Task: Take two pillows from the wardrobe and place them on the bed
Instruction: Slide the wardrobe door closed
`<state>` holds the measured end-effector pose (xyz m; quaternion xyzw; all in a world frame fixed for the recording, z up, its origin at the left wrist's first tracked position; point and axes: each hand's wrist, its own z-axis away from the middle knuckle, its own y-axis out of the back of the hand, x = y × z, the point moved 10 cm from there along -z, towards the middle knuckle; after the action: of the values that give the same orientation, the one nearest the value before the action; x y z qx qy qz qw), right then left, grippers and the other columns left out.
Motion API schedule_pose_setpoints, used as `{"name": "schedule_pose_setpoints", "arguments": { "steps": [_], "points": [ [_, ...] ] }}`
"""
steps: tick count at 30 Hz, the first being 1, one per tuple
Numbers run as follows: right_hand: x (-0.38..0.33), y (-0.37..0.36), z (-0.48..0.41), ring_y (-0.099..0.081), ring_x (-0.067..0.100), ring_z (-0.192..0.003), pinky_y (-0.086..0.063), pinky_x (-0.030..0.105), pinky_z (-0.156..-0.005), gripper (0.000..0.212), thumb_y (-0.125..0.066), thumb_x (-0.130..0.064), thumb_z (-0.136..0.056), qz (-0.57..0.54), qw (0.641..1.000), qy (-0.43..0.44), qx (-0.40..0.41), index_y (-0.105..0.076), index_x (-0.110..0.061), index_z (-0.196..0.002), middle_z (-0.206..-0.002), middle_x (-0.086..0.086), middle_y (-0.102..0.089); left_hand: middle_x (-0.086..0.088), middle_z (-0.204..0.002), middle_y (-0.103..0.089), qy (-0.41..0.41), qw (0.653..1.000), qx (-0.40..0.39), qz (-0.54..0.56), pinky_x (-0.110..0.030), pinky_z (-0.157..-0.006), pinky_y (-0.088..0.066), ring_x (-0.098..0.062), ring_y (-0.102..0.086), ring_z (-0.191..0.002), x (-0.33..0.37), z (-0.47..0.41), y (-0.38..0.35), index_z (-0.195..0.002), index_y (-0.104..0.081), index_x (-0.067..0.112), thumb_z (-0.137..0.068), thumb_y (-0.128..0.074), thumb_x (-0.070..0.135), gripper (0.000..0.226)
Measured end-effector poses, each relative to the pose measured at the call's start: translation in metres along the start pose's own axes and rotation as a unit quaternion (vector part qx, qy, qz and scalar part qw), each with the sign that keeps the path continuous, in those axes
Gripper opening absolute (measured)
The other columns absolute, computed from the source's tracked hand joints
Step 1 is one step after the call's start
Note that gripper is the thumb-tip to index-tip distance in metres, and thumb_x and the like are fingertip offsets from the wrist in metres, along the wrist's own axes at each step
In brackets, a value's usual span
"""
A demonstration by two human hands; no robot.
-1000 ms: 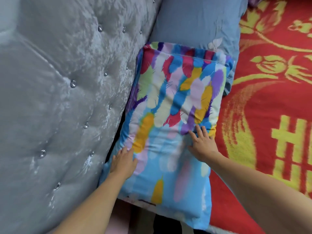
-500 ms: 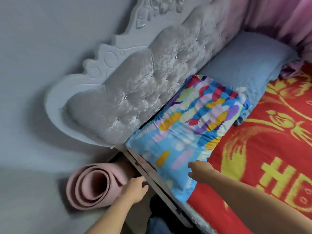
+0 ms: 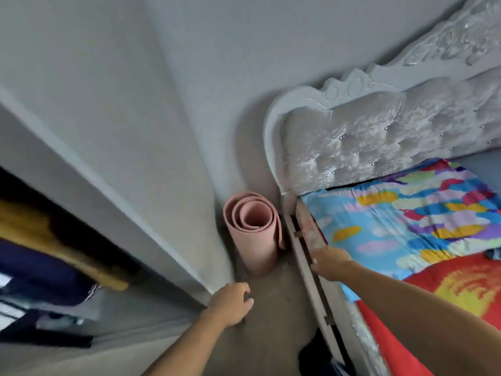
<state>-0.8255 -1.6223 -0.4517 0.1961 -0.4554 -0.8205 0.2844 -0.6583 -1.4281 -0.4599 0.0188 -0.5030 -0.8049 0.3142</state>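
A pillow with a bright feather print on blue (image 3: 401, 223) lies flat on the bed, against the tufted silver headboard (image 3: 379, 142). A sliver of a plain grey-blue pillow (image 3: 485, 161) shows beyond it at the right edge. The open wardrobe (image 3: 40, 240) is at the left, with dark and yellow clothes inside. My left hand (image 3: 230, 303) hangs over the floor near the wardrobe's corner, fingers loosely curled, holding nothing. My right hand (image 3: 329, 263) is at the bed's side edge by the pillow's near corner, empty.
A rolled pink mat (image 3: 253, 232) stands on the floor between the wall and the bed. A red and yellow blanket (image 3: 455, 291) covers the bed. The bed's pale side rail (image 3: 311, 275) runs toward me. A dark object (image 3: 314, 354) lies on the floor below it.
Both hands have come off the feather-print pillow and drawn back. The view has swung left, away from the bed and toward the wardrobe.
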Motion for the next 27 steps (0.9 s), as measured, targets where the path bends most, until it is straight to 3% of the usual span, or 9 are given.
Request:
{"name": "schedule_pose_setpoints", "arguments": {
  "steps": [3, 8, 13, 20, 27],
  "points": [
    [-0.092, -0.013, 0.034, -0.060, 0.032, -0.111, -0.049, 0.038, -0.089, 0.029, -0.049, -0.035, -0.091, 0.027, 0.998, 0.064, 0.012, -0.057, -0.018, -0.112, -0.121, 0.011, -0.063, -0.008, -0.110, -0.069, 0.061, 0.998, 0.010, 0.026, -0.033, -0.081, -0.050, -0.029, -0.062, -0.101, -0.082, 0.084, -0.008, -0.106, -0.063, 0.021, -0.086, -0.052, 0.037, 0.027],
    [-0.248, -0.028, 0.079, -0.063, 0.031, -0.106, -0.051, 0.035, -0.084, 0.028, -0.049, -0.032, -0.089, 0.061, 0.986, 0.153, 0.020, -0.061, -0.022, -0.112, -0.117, 0.008, -0.067, -0.009, -0.115, -0.067, 0.166, 0.983, 0.054, 0.055, -0.033, -0.085, -0.049, -0.029, -0.060, -0.109, -0.216, 0.222, -0.010, -0.110, -0.062, 0.016, -0.088, -0.051, 0.033, 0.030],
    [-0.407, -0.029, 0.115, -0.063, 0.027, -0.104, -0.052, 0.037, -0.086, 0.030, -0.042, -0.034, -0.095, 0.090, 0.953, 0.287, 0.039, -0.058, -0.023, -0.118, -0.117, 0.007, -0.066, -0.007, -0.123, -0.064, 0.272, 0.953, 0.087, 0.097, -0.031, -0.092, -0.049, -0.025, -0.058, -0.114, -0.328, 0.327, -0.003, -0.118, -0.059, 0.018, -0.089, -0.053, 0.035, 0.035],
    [-0.593, -0.023, 0.127, -0.059, 0.029, -0.110, -0.045, 0.036, -0.081, 0.028, -0.038, -0.030, -0.093, 0.161, 0.907, 0.384, 0.062, -0.054, -0.028, -0.116, -0.120, 0.007, -0.063, -0.005, -0.119, -0.066, 0.351, 0.912, 0.143, 0.156, -0.023, -0.090, -0.045, -0.020, -0.059, -0.112, -0.445, 0.397, 0.022, -0.120, -0.059, 0.022, -0.087, -0.056, 0.036, 0.035],
    [-0.762, 0.006, 0.093, -0.060, 0.026, -0.112, -0.046, 0.031, -0.086, 0.031, -0.044, -0.032, -0.091, 0.124, 0.883, 0.446, 0.071, -0.056, -0.028, -0.119, -0.122, 0.003, -0.064, -0.006, -0.120, -0.063, 0.390, 0.885, 0.194, 0.166, -0.028, -0.097, -0.044, -0.022, -0.056, -0.114, -0.573, 0.420, 0.093, -0.121, -0.056, 0.023, -0.090, -0.054, 0.037, 0.034]
  ]
}}
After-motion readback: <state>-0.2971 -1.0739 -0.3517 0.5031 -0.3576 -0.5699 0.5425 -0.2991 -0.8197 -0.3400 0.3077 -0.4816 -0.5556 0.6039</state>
